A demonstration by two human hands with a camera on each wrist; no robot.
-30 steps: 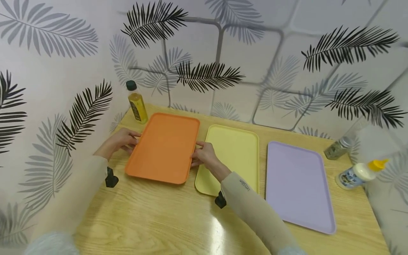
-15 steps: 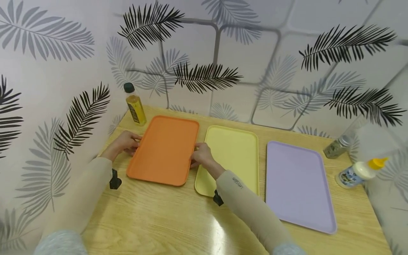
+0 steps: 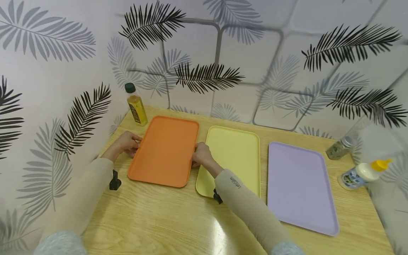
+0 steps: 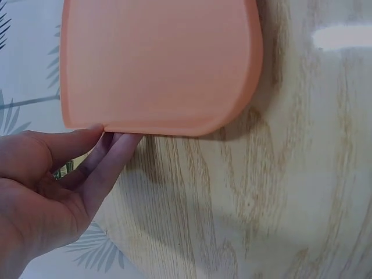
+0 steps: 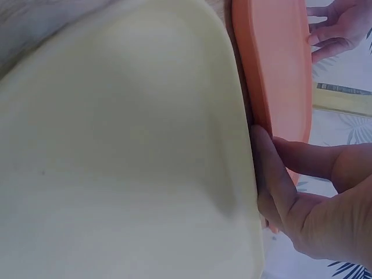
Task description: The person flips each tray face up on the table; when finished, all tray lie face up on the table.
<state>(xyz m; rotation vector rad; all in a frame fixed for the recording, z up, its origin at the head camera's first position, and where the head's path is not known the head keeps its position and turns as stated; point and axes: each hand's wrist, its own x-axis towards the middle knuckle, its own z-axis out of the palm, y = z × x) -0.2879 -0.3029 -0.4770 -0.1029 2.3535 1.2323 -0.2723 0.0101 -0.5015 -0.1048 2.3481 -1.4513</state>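
Note:
An orange rectangular tray [image 3: 164, 150] lies at the left of the wooden table, held at both long sides. On its left edge my left hand [image 3: 127, 142] pinches the rim; in the left wrist view the thumb of that hand [image 4: 52, 180] is on the rim and the fingers reach beneath it. My right hand [image 3: 203, 154] grips the opposite edge. From the right wrist view, the fingers of the right hand [image 5: 314, 203] sit in the narrow gap between the orange tray and a yellow tray [image 3: 236, 159], with the thumb at the orange rim.
Right of the yellow tray lies a purple tray [image 3: 298, 187]. A bottle of yellow oil [image 3: 137, 109] stands behind the orange tray's left corner. At the table's right edge are a jar of green contents [image 3: 339, 148] and a white bottle with a yellow nozzle [image 3: 355, 176]. Patterned walls border the table.
The orange tray has come down slightly and settled flatter, shifting a little to the right at its near left corner. Both hands have kept hold of it; the other trays stay put.

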